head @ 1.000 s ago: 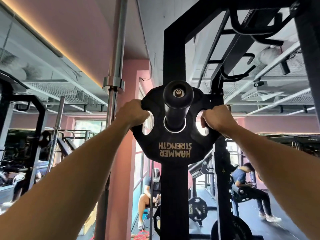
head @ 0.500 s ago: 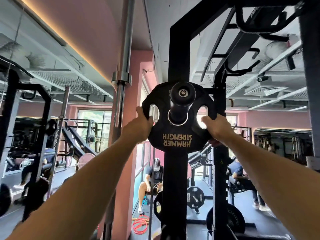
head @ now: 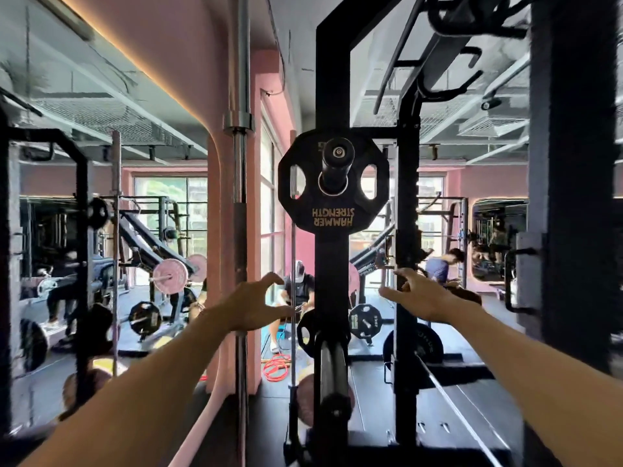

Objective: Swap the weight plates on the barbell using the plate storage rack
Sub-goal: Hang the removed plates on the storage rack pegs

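A black Hammer Strength weight plate (head: pixel 332 214) hangs on a storage peg (head: pixel 337 160) of the black rack upright (head: pixel 332 79), its lettering upside down. My left hand (head: pixel 253 306) is below and left of the plate, fingers spread, holding nothing. My right hand (head: pixel 418 294) is below and right of it, also open and empty. Both hands are apart from the plate. Lower on the same upright another peg carries plates (head: pixel 333 369) seen edge-on.
A steel barbell (head: pixel 240 163) stands upright just left of the rack. A second black upright (head: pixel 408 230) and a thick post (head: pixel 569 197) stand to the right. Mirrors, other racks, loaded bars and people are farther back. A red rope (head: pixel 278 365) lies on the floor.
Both hands have let go of the plate and dropped down below it. The plate stays on the peg. The view has pulled back and tilted lower.
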Demonstrator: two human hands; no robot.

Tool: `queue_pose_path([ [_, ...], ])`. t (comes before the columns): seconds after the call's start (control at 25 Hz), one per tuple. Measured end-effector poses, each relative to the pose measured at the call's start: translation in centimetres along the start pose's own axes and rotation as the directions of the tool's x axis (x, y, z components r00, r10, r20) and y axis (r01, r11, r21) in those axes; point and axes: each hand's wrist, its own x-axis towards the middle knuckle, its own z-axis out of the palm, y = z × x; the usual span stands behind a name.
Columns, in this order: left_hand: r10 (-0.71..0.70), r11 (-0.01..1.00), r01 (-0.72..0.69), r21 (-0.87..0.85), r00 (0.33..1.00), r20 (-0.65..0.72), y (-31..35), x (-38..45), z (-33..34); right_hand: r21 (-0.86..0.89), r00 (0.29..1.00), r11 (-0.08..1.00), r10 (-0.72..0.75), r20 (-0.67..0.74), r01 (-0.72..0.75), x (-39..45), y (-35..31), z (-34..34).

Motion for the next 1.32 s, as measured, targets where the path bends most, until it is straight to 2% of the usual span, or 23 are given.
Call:
queue_pose_path([
  [0.24, 0.069, 0.993, -0.07, -0.098, 0.998, -0.012, 3.6, -5.7, -0.5, -0.113, 0.999, 0.994, -0.015, -0.035, 0.011, -7.6, 1.0, -1.9],
  [0.56, 0.082, 0.994, -0.085, -0.067, 0.996, -0.043, 12.8, -7.9, -1.0, -0.033, 0.998, 0.999, -0.01, -0.067, 0.008, -12.2, 6.5, -8.5],
  [0.68, 0.044, 0.995, -0.048, -0.091, 0.998, -0.04, 17.1, -7.6, 0.5, -0.054, 0.997, 0.998, -0.027, -0.066, 0.024, -12.7, 10.7, -11.5],
  [0.92, -0.044, 0.992, 0.032, -0.12, 0.994, -0.097, 27.7, -7.0, 6.4, -0.254, 0.994, 0.965, -0.087, -0.067, 0.067, -12.6, 20.6, -17.6],
  [1.04, -0.076, 0.991, 0.071, -0.117, 0.997, -0.033, 33.5, -7.0, 8.5, -0.271, 0.997, 0.961, -0.07, -0.026, 0.061, -13.2, 25.8, -20.8],
  [1.32, -0.103, 0.985, 0.101, -0.139, 0.995, -0.011, 44.0, -9.8, 11.2, -0.244, 0.999, 0.969, -0.04, 0.009, 0.041, -17.6, 33.9, -26.6],
])
